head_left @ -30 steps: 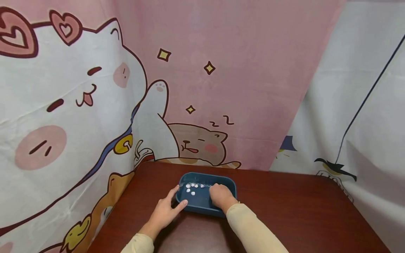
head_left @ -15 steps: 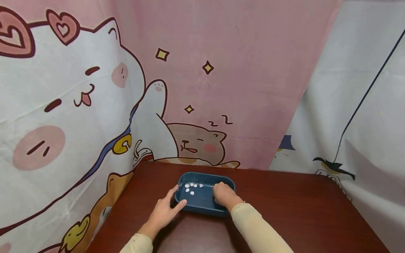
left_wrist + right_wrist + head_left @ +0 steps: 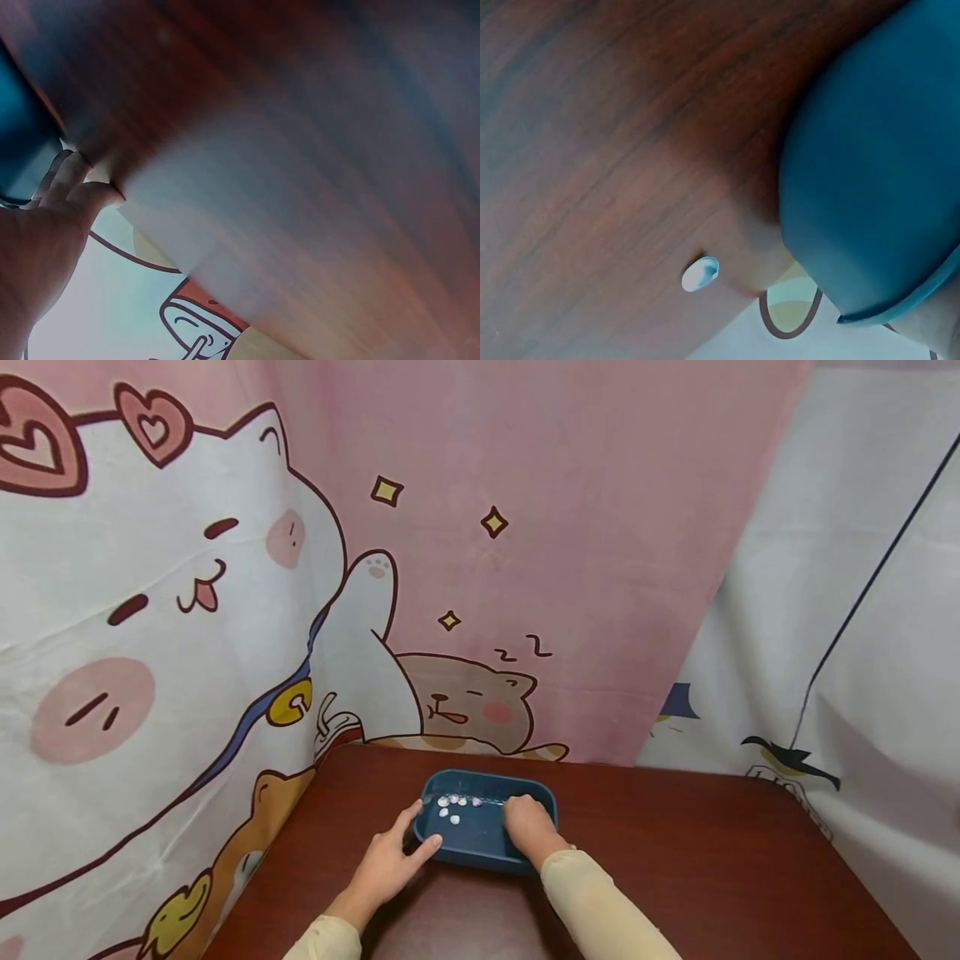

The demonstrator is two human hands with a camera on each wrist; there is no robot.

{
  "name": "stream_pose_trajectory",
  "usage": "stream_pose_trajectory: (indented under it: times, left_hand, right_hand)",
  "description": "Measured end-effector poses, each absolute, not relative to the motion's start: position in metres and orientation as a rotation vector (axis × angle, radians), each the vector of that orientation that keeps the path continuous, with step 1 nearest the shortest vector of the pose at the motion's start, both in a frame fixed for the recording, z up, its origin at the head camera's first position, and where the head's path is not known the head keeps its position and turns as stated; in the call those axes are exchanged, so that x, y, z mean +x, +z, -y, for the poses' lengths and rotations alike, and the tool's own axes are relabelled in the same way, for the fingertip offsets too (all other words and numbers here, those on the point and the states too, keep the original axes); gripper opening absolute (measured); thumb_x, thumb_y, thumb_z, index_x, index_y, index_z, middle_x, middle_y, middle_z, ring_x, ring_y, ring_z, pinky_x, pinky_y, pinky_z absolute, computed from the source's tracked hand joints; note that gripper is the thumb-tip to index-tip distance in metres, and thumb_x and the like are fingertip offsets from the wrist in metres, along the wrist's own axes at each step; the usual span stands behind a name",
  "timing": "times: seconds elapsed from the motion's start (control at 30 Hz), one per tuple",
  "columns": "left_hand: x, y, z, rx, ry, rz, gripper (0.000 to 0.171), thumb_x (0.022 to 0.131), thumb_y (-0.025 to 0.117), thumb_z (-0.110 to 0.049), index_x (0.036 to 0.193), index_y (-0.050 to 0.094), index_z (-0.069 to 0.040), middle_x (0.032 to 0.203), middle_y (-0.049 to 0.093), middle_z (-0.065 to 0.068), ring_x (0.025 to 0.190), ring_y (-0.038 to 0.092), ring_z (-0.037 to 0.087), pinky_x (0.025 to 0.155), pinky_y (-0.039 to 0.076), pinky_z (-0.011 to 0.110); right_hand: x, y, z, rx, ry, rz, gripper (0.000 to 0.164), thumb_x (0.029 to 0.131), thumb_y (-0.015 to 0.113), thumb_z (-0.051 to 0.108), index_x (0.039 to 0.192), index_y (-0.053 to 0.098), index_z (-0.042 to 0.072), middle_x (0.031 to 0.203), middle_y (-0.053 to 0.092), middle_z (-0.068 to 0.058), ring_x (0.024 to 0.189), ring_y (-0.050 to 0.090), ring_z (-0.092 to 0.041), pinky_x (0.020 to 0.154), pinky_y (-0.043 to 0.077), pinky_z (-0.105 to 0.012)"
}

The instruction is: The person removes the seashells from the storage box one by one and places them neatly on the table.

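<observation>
Blue rounded tray [image 3: 472, 860], roundish white pieces [image 3: 453, 799] inside.

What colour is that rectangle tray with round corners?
That tray is dark blue; the head view shows it best.

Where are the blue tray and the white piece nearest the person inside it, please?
Blue tray [image 3: 474, 837], head view: its bare inside floor.
White piece [image 3: 455, 819], head view: the middle of its upper surface.

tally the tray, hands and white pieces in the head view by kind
Blue tray: 1
Hands, left hand and right hand: 2
Small white pieces visible in the tray: 6
Total: 9
</observation>
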State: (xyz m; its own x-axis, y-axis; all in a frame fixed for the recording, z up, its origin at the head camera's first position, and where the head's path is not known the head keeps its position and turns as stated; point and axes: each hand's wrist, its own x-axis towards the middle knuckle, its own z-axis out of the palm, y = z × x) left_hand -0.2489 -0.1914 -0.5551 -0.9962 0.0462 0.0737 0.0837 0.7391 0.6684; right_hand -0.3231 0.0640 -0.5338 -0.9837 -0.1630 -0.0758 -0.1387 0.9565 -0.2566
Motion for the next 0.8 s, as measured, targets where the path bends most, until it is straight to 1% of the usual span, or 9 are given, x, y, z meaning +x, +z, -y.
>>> stream_pose_trajectory:
  times: [0.1,0.23,0.33,0.5,0.57,0.67,0.73,0.8]
  left_hand:
    - [-0.249,-0.556,0.191,-0.121,-1.12,2.878,0.081,0.097,0.068,-0.066,0.165,0.042,-0.029,0.154,0.062,0.019,0.135,0.065,0.043,0.106,0.052,0.068]
    - [-0.25,-0.556,0.191,-0.128,-1.118,2.876,0.081,0.098,0.068,-0.065,0.165,0.041,-0.028,0.153,0.062,0.019,0.136,0.065,0.04,0.107,0.052,0.066]
    - [-0.251,-0.554,0.191,-0.128,-1.106,2.876,0.081,0.098,0.068,-0.065,0.165,0.041,-0.028,0.153,0.062,0.019,0.135,0.066,0.04,0.107,0.053,0.067]
    - [-0.251,-0.553,0.191,-0.125,-1.097,2.883,0.082,0.097,0.068,-0.066,0.165,0.041,-0.028,0.152,0.063,0.019,0.134,0.066,0.042,0.105,0.053,0.069]
    - [-0.25,-0.553,0.191,-0.127,-1.094,2.884,0.082,0.097,0.068,-0.066,0.165,0.041,-0.027,0.152,0.063,0.019,0.133,0.066,0.042,0.104,0.053,0.069]
    - [-0.249,-0.553,0.191,-0.13,-1.096,2.885,0.083,0.097,0.068,-0.066,0.165,0.041,-0.026,0.153,0.062,0.02,0.134,0.066,0.042,0.104,0.053,0.068]
    - [-0.249,-0.554,0.191,-0.127,-1.095,2.888,0.083,0.097,0.068,-0.066,0.165,0.041,-0.026,0.153,0.062,0.02,0.134,0.065,0.043,0.104,0.053,0.068]
    - [-0.249,-0.554,0.191,-0.128,-1.102,2.89,0.083,0.097,0.068,-0.066,0.165,0.041,-0.026,0.154,0.061,0.02,0.135,0.065,0.043,0.105,0.053,0.068]
  right_hand:
    - [-0.323,-0.532,-0.064,-0.18,-0.377,-3.024,0.011,0.1,0.072,0.005,0.101,0.083,0.004,0.09,0.076,-0.01,0.076,0.064,-0.017,0.075,0.059,-0.037]
    - [-0.324,-0.529,-0.066,-0.188,-0.341,-2.997,0.007,0.094,0.079,0.004,0.088,0.081,0.006,0.078,0.07,-0.006,0.068,0.057,-0.018,0.069,0.053,-0.035]
    - [-0.326,-0.528,-0.069,-0.225,-0.319,-2.965,0.011,0.088,0.086,0.006,0.082,0.078,0.009,0.074,0.066,-0.003,0.067,0.053,-0.018,0.067,0.048,-0.034]
    - [-0.326,-0.53,-0.07,-0.24,-0.361,-2.938,0.013,0.086,0.09,0.013,0.083,0.078,0.009,0.076,0.067,-0.003,0.069,0.054,-0.018,0.068,0.048,-0.033]
    - [-0.326,-0.533,-0.07,-0.239,-0.368,-2.943,0.014,0.084,0.091,0.015,0.083,0.079,0.009,0.079,0.07,-0.004,0.069,0.055,-0.019,0.069,0.051,-0.035]
    - [-0.326,-0.538,-0.069,-0.263,-0.341,-2.962,0.018,0.083,0.093,0.022,0.086,0.081,0.01,0.087,0.074,-0.004,0.073,0.057,-0.019,0.076,0.057,-0.038]
    - [-0.326,-0.54,-0.07,-0.306,-0.307,-2.964,0.02,0.084,0.092,0.026,0.088,0.081,0.01,0.089,0.074,-0.004,0.075,0.057,-0.019,0.079,0.059,-0.04]
    - [-0.324,-0.539,-0.071,-0.354,-0.293,-2.955,0.021,0.086,0.09,0.028,0.088,0.078,0.011,0.087,0.071,-0.003,0.076,0.055,-0.019,0.079,0.057,-0.04]
